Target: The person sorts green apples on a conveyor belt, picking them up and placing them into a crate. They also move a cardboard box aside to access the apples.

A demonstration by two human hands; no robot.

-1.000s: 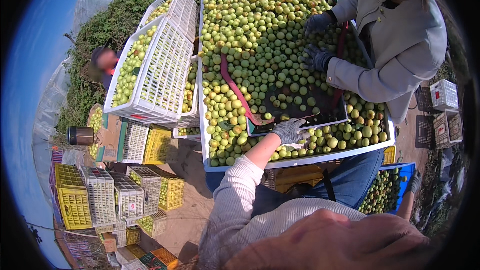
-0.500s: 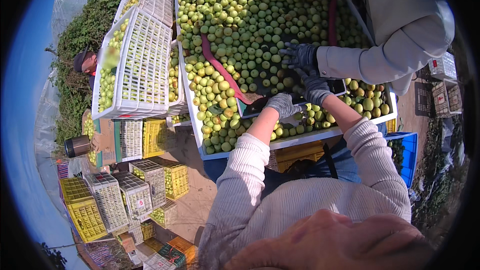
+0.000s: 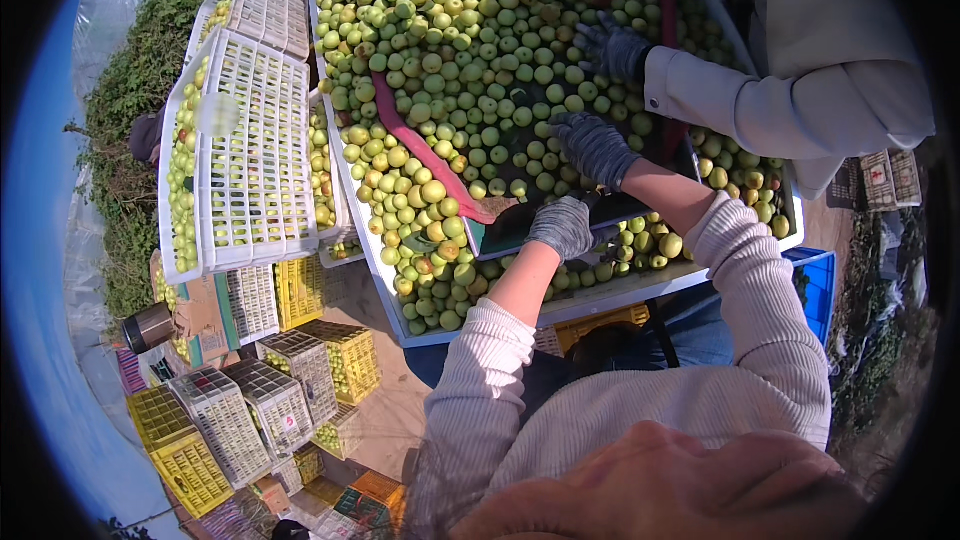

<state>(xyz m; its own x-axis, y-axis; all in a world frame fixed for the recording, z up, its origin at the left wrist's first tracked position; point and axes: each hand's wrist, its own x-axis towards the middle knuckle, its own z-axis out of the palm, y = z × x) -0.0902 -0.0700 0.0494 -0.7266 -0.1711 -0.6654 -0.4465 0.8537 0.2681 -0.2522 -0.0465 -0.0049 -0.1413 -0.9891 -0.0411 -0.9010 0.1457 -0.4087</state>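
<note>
The big white tray (image 3: 585, 305) is full of small green fruit (image 3: 450, 70), and a dark board (image 3: 520, 230) lies in it near the front rim. The left hand (image 3: 562, 227), in a grey glove, rests on the near edge of that board, fingers curled down over the edge (I cannot tell if they pinch any fruit). The right hand (image 3: 594, 148), gloved too, lies flat on the fruit just past the board, fingers spread a little and pointing away from the body. The fruit lies under and ahead of the right hand, so that hand is nearer to it. A red strip (image 3: 420, 150) runs slanting across the fruit, left of the board. Another person's gloved hand (image 3: 612, 48) reaches in from the far right of the tray. White crates (image 3: 245, 155) stand left of the tray.
</note>
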